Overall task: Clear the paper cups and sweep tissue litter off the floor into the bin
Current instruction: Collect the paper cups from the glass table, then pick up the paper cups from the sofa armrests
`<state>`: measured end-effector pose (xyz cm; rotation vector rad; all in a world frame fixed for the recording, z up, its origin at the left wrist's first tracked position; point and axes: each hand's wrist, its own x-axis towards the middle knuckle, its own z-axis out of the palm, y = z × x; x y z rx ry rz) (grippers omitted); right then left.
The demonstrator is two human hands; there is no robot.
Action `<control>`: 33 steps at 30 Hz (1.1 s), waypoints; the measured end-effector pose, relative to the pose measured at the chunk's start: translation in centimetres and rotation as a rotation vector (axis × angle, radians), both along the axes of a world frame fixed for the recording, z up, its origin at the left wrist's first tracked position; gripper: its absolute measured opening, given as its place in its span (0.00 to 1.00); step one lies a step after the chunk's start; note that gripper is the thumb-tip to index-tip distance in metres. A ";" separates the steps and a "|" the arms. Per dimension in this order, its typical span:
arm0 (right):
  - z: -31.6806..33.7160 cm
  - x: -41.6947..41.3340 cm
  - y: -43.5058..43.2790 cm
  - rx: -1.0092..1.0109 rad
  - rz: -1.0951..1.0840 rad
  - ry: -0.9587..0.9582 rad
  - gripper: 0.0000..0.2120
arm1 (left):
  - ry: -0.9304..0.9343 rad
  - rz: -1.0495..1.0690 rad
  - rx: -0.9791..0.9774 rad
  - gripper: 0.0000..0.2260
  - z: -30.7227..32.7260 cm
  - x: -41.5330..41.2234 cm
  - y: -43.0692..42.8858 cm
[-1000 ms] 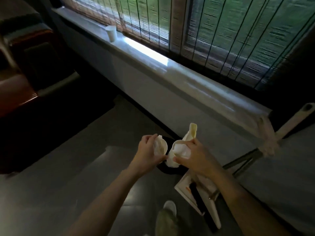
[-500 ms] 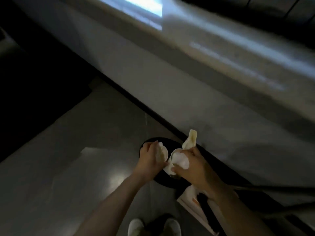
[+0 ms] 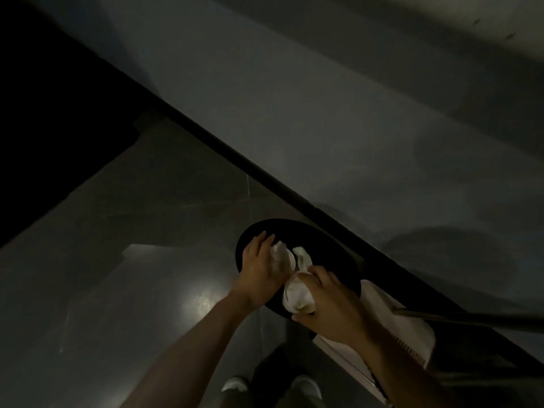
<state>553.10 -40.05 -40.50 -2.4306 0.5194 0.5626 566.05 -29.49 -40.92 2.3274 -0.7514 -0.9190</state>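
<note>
L hand point(image 3: 259, 266) fingers curled round crumpled paper cup point(image 3: 282, 258). R hand point(image 3: 329, 301) grips second paper cup point(image 3: 297, 297), tissue point(image 3: 303, 255) sticking out its mouth. Cups close together, both over open black round bin point(image 3: 326, 245) on floor point(image 3: 147, 260) by wall point(image 3: 323, 128). Forearms reach fwd & down. White dustpan point(image 3: 403, 328) just beside bin, under R wrist.

No writing, label or number can be read. The left cup point(image 3: 282, 257) in the left hand point(image 3: 259, 265) and the right cup point(image 3: 295, 298) in the right hand point(image 3: 329, 304) look plain; the pan point(image 3: 412, 340) right of that hand is too dim to read.
</note>
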 end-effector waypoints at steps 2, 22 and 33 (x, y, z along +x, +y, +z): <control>0.8 0.2 -0.1 -0.006 -0.044 -0.010 0.40 | 0.001 0.003 0.021 0.35 0.9 -0.1 0.3; 47.1 19.0 12.3 -0.182 0.445 -0.270 0.34 | -0.463 0.279 0.022 0.32 46.3 8.8 20.3; 63.0 26.8 48.8 -0.083 0.865 -0.553 0.33 | -0.653 0.815 0.206 0.36 62.0 8.0 57.8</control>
